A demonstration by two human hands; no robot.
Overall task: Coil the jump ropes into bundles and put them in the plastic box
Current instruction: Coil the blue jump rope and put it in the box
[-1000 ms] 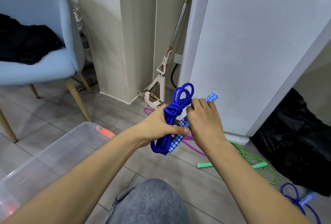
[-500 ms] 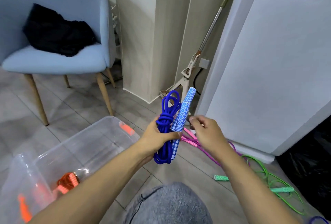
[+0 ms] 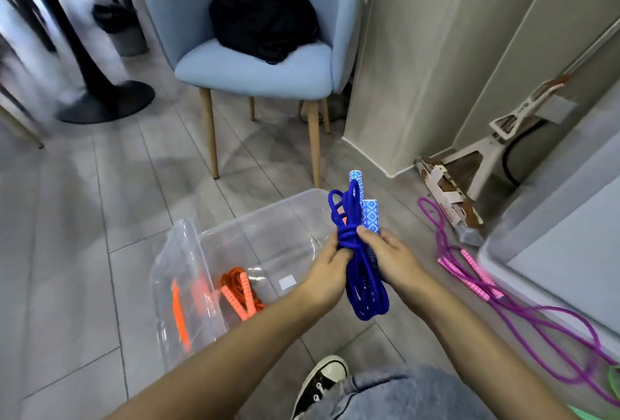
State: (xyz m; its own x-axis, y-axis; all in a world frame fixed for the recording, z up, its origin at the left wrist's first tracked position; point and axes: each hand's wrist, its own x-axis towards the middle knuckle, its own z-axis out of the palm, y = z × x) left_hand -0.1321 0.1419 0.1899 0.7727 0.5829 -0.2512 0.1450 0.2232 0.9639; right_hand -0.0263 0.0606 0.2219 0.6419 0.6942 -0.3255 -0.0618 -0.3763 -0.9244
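I am holding the blue rope as a coiled bundle between both hands, above the floor at the near right corner of the box. My left hand is curling round the left side of the bundle just below the knot that ties the loops together, and my right hand is gripping the right side, thumb lying against the knot and fingers wrapping behind the handles. The two patterned handles are sticking up side by side above my right hand, and the loops are hanging down between my wrists. The clear box is sitting on the floor with an orange rope lying inside. A pink rope is trailing loose across the floor to my right.
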